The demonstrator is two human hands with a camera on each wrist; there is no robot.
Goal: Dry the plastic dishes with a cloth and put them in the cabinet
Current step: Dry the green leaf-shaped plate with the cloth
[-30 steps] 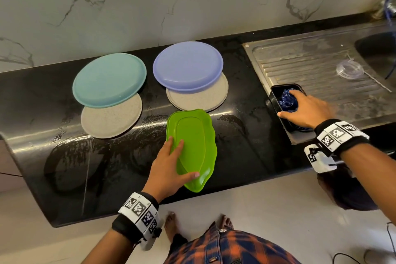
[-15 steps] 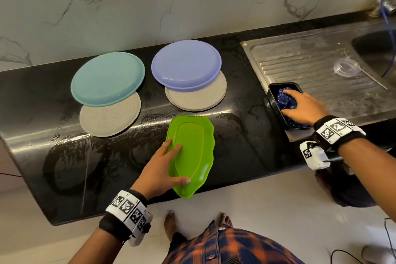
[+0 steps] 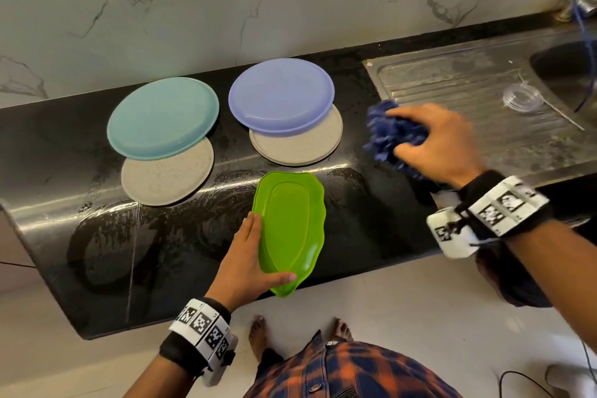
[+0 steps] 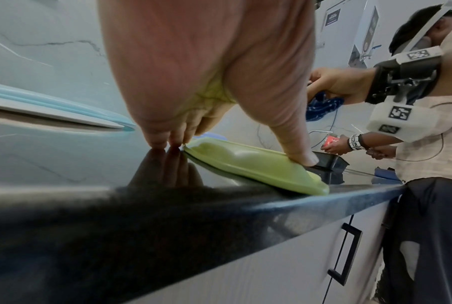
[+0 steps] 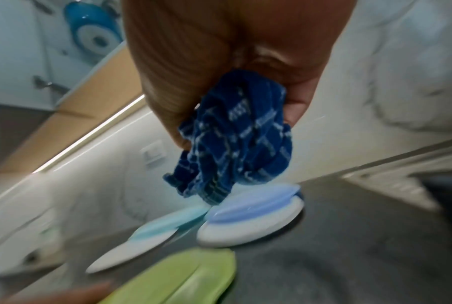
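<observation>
I count 5 plastic dishes on the black counter: 1 green leaf-shaped dish, 1 teal round plate, 1 lavender round plate, and 2 speckled grey round plates, 1 under the teal plate's near edge, the other under the lavender one. I see 1 blue checked cloth. I have 2 hands in view, the left hand and the right hand, each with 1 marker-covered wrist band. On the steel drainboard I count 1 clear round lid. The left wrist view adds 1 black container and 1 black cabinet handle.
</observation>
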